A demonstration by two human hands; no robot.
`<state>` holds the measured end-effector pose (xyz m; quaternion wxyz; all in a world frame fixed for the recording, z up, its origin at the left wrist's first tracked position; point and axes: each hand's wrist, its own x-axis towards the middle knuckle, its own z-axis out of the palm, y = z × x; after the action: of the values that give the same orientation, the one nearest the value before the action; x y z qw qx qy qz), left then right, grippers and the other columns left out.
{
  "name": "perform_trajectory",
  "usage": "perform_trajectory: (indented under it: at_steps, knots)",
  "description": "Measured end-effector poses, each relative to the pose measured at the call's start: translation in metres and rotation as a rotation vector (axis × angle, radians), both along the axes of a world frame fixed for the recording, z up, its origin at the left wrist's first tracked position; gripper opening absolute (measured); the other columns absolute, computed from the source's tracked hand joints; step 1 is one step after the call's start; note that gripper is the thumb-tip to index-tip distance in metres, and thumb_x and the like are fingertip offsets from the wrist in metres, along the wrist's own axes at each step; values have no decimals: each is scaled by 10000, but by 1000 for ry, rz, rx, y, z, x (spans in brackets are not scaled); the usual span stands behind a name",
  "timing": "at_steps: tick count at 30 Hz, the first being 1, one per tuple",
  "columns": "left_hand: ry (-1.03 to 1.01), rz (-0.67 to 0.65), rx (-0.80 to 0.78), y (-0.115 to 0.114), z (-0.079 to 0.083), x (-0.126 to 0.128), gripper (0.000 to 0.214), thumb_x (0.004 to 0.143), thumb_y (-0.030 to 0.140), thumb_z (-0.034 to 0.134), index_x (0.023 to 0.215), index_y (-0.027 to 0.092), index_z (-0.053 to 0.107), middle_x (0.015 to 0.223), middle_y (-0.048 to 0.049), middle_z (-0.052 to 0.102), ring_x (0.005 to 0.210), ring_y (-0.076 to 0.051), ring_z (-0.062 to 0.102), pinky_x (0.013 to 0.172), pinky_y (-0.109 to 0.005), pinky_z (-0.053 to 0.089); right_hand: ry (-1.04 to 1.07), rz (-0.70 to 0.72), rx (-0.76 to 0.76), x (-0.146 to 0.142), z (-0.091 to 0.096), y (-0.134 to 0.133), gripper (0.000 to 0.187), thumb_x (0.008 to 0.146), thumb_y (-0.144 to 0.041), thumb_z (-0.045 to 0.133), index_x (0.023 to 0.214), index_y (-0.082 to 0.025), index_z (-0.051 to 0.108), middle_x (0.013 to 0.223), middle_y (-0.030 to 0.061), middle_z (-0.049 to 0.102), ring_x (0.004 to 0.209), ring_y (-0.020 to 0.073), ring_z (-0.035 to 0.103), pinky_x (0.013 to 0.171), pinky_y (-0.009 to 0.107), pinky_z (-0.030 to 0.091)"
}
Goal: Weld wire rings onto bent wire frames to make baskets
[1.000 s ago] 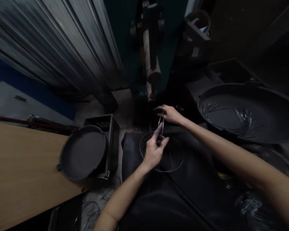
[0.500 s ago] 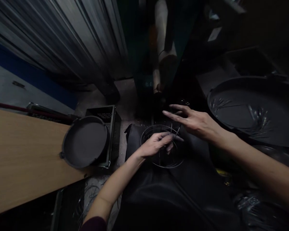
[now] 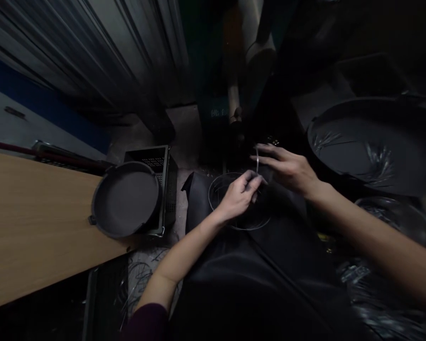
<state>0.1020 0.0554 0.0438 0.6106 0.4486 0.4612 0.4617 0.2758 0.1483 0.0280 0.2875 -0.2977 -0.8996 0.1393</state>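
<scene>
My left hand (image 3: 239, 194) is pinched on a thin metal wire ring (image 3: 257, 161) that stands upright between both hands. Fingers of my right hand (image 3: 287, 168) curl round the ring's far side and top. Both hands hover over a large wire hoop (image 3: 234, 222) lying on the dark apron (image 3: 241, 279) across my lap. The light is dim and the thin ring shows only partly.
A big dark round tray (image 3: 372, 142) with wire pieces sits at the right, a metal bowl (image 3: 401, 222) below it. A round dark pan (image 3: 126, 199) and a black crate (image 3: 152, 158) rest by the wooden tabletop (image 3: 31, 222) at left. Loose wires (image 3: 142, 279) litter the floor. A machine post (image 3: 234, 94) stands ahead.
My right hand, spread open half a second ago, has closed onto the small ring again. My left hand has lifted from the hoop and pinches the ring. The view has tilted slightly.
</scene>
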Motion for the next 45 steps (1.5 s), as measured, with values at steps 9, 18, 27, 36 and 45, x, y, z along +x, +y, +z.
perform_trajectory:
  at_steps: [9, 18, 27, 36, 45]
  knots:
    - [-306, -271, -128, 42, 12, -28, 407, 768, 349, 696, 1032, 153, 455, 856, -74, 694, 698, -153, 682, 628, -249, 521, 197, -174, -578, -22, 1, -91, 413, 894, -342, 509, 1280, -197, 531, 1232, 107, 598, 1151, 263, 551, 989, 443, 448]
    - [-134, -360, 9, 36, 11, -24, 474, 906, 464, 456, 1288, 184, 451, 1136, -117, 637, 840, -172, 673, 805, -327, 523, 69, -46, -1012, -27, -18, -95, 322, 824, -471, 569, 878, -176, 687, 953, 77, 689, 884, 232, 638, 832, 351, 510]
    - [1260, -412, 548, -73, -86, -49, 655, 796, 196, 551, 1409, 323, 358, 1369, -96, 441, 1252, -314, 403, 1080, -541, 208, 392, -411, -1069, -23, 4, -41, 382, 703, -565, 670, 751, -191, 609, 661, 38, 628, 562, 152, 569, 486, 246, 466]
    - [1138, -138, 544, -13, -86, -48, 799, 648, 363, 549, 1382, 124, 343, 1070, -130, 565, 957, -295, 496, 867, -435, 347, 521, -275, -1229, -62, -13, -26, 487, 524, -530, 815, 729, -175, 552, 626, -19, 541, 544, 99, 493, 476, 210, 411]
    - [747, 302, 933, 66, -45, -52, 594, 569, 307, 607, 1123, 216, 413, 987, -60, 602, 876, -231, 572, 843, -419, 378, 738, -272, -1184, -68, 42, 44, 478, 523, -439, 845, 775, -184, 529, 513, -89, 410, 376, 32, 307, 330, 166, 224]
